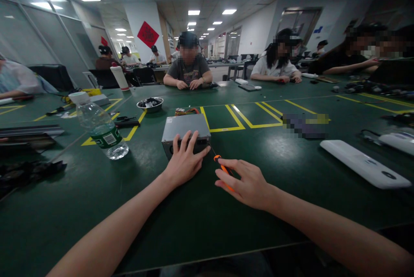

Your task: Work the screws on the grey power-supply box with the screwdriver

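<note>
A grey metal computer power supply [186,126] sits on the green table in front of me, with bundled coloured wires [186,111] at its far side. My left hand [184,162] lies against its near face, fingers spread, with the fingertips over the top edge and the thumb by the right corner. In my right hand [247,180] is a screwdriver [224,169] with an orange and black handle, held between thumb and fingers. Its thin shaft points up and left, the tip close to the box's right front corner. Whether the tip touches a screw is too small to tell.
To the left stands a tilted-looking plastic water bottle [106,134]; behind it is a metal bowl [150,104] of small dark parts. A white elongated device [364,162] lies at right. Yellow tape [226,129] marks the green tabletop [155,234]. Several people sit around nearby tables.
</note>
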`<move>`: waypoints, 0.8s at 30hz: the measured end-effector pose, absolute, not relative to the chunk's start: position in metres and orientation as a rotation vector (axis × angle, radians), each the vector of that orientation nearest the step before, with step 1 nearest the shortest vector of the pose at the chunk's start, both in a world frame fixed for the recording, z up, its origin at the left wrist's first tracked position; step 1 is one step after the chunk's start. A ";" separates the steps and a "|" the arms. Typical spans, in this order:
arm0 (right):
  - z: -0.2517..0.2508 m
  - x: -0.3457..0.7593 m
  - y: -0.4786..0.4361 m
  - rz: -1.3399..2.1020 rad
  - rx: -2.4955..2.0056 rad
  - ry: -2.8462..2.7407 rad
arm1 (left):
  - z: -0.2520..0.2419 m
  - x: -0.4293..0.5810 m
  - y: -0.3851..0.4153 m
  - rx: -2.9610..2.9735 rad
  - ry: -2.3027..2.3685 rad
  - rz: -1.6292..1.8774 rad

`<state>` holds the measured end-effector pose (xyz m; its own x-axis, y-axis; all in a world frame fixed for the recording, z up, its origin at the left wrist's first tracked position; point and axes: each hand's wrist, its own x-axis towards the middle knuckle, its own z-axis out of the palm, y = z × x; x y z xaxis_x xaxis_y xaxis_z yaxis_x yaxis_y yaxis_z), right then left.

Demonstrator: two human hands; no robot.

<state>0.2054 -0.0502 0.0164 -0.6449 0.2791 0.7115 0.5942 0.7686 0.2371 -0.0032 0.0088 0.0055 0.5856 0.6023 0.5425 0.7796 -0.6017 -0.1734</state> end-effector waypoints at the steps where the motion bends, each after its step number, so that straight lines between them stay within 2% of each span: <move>1: 0.017 0.205 -0.049 -0.614 -0.647 -2.259 | 0.006 -0.003 0.008 -2.419 -1.124 -0.598; 24: 0.016 0.204 -0.046 -0.525 -0.675 -2.238 | 0.006 0.001 0.006 -2.376 -1.175 -0.526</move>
